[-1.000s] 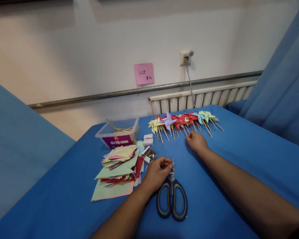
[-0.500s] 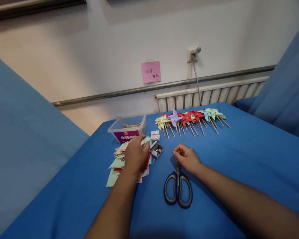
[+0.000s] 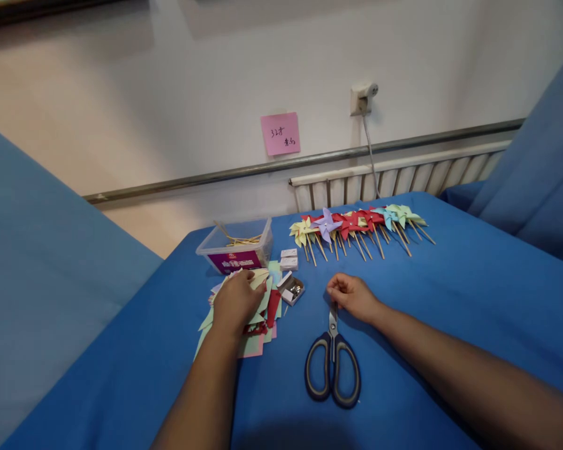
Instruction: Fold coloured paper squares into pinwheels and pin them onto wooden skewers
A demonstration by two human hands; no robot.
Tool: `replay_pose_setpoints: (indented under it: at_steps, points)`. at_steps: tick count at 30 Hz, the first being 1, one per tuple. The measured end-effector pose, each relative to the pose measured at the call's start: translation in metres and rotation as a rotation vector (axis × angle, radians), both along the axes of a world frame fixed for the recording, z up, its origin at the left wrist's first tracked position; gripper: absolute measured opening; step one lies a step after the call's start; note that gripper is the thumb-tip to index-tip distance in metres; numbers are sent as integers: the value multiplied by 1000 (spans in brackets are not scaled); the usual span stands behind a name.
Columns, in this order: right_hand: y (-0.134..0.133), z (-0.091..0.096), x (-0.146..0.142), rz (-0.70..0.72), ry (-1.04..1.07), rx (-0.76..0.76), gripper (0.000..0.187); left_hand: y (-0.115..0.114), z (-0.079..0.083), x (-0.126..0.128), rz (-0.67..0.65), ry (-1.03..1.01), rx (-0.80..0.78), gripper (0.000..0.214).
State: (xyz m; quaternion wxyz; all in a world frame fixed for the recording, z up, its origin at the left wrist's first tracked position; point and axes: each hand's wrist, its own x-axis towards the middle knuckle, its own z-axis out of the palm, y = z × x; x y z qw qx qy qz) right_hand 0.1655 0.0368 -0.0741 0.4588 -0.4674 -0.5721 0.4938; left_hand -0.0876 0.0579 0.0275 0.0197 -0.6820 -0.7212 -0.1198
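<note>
My left hand lies on a pile of coloured paper squares on the blue table and pinches the edge of a pale yellow sheet at the top. My right hand rests curled on the cloth just above the tip of grey-handled scissors, its fingers closed; I cannot see anything in them. A row of finished paper pinwheels on sticks lies further back.
A clear plastic tub with wooden sticks stands behind the paper pile. Small white boxes and an open box of metal pins lie beside it. A radiator, a wall socket and a pink note are behind the table.
My left hand went from the scissors to the paper pile and took the yellow sheet's edge. My right hand drew back from the pinwheels to the scissors' tip.
</note>
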Motion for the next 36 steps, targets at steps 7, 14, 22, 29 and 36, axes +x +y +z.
replay_pose_setpoints:
  at_steps: [7,14,22,29,36]
  points:
    - [-1,-1,-1,-5,-84,21,8,-1,7,-2,45,-18,15,29]
    - [-5,1,-1,-12,-194,63,7,4,6,-9,111,-14,84,26]
    - [-4,-1,-4,-60,23,20,9,2,7,-14,164,-347,493,27]
    - [-7,10,-6,-167,158,44,17,1,14,4,95,-1063,797,26]
    - [-23,35,-10,57,426,-103,47,-24,5,57,-114,-1793,138,22]
